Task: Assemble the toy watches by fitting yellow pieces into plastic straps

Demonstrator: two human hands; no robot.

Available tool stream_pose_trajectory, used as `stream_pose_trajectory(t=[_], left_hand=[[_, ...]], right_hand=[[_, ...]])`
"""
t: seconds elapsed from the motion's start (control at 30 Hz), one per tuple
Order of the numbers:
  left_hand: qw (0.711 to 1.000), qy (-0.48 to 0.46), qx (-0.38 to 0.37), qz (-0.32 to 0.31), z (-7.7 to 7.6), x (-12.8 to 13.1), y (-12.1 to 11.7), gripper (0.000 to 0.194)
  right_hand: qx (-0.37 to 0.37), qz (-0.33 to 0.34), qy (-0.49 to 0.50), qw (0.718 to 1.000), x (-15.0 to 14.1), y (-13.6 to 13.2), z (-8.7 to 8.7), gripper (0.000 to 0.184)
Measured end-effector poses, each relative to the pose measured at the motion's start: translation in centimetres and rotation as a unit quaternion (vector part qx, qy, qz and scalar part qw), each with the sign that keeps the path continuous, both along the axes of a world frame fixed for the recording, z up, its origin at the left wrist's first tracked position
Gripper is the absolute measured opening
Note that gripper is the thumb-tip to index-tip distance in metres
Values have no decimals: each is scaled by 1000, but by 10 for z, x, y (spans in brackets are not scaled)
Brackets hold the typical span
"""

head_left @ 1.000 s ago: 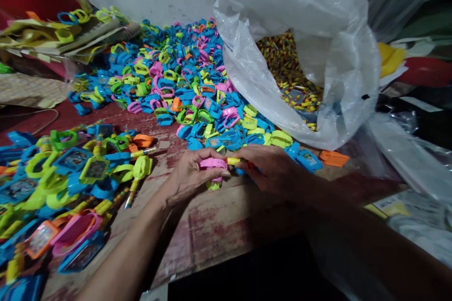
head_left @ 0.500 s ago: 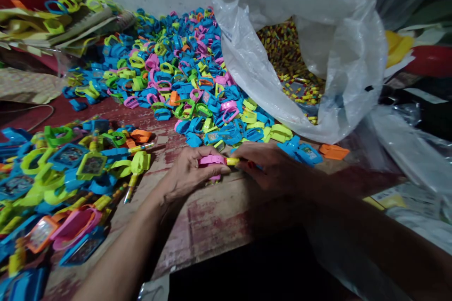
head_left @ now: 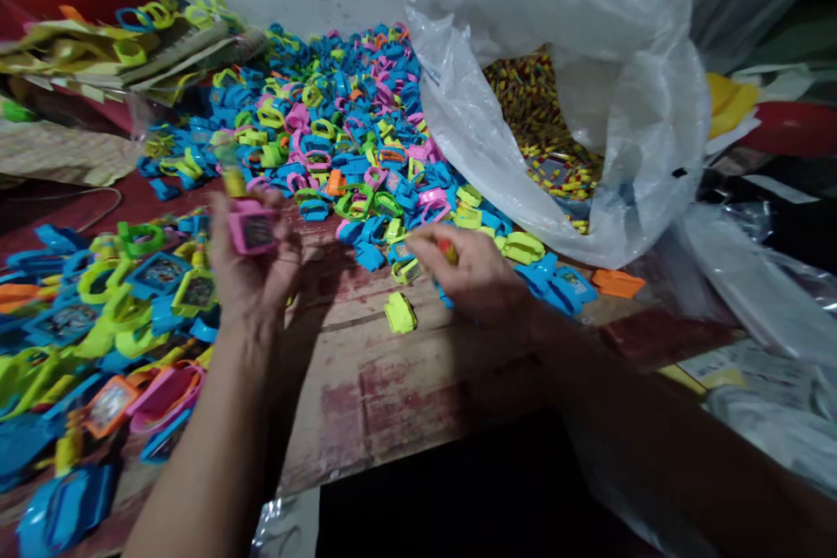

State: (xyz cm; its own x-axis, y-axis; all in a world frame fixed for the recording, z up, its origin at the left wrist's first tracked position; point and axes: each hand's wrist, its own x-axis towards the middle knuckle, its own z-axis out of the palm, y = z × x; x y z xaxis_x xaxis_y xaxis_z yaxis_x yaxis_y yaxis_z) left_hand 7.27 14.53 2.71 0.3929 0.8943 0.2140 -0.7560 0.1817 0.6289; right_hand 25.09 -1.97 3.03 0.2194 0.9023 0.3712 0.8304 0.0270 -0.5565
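On the left, my left hand [head_left: 252, 279] is raised with the palm partly up, its fingers around a pink toy watch [head_left: 253, 227]. A blurred yellow tube [head_left: 234, 180] sticks up from this watch. My right hand [head_left: 480, 275] is closed, with a small red and yellow capsule-like tube [head_left: 448, 250] showing between its fingers. Left of that hand, a lime-yellow toy watch piece [head_left: 400, 313] lies by itself on the worn table [head_left: 392, 401]. Blue pieces lie partly hidden beneath my right hand.
A large heap of colourful toy watches [head_left: 327, 131] fills the back. More watches with yellow tubes [head_left: 150, 305] lie at left. An open white plastic bag [head_left: 445, 87] holds many small red and yellow tubes [head_left: 536, 96]. An orange piece [head_left: 616, 282] lies at right.
My hands have moved apart. The left hand has carried the pink toy watch with its yellow tube leftward and up. The lime-yellow piece is now uncovered on the table.
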Motion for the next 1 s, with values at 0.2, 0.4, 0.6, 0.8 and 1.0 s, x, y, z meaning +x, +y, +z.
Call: stream_pose_trajectory(t=[0.2,0.4,0.6,0.8,1.0], left_hand=[[998,-18,-52,-35,-8,2,-1,71],[849,418,259,-196,-22,37,-52,47],[766,459,424,-150,-27,38,-56,32],[857,398,309,-109,-28,44,-56,25],[899,399,132,-126,-16,42,-60,33]], right_hand=[[-66,-61,-136,987,-35,-31,-72,25],[-87,-72,-121,986,-14,-25,-67,13],[-54,-12,84,995,7,-20,-37,15],[-84,75,350,930,4,-24,-28,38],[-55,-15,223,973,11,-32,-27,49]])
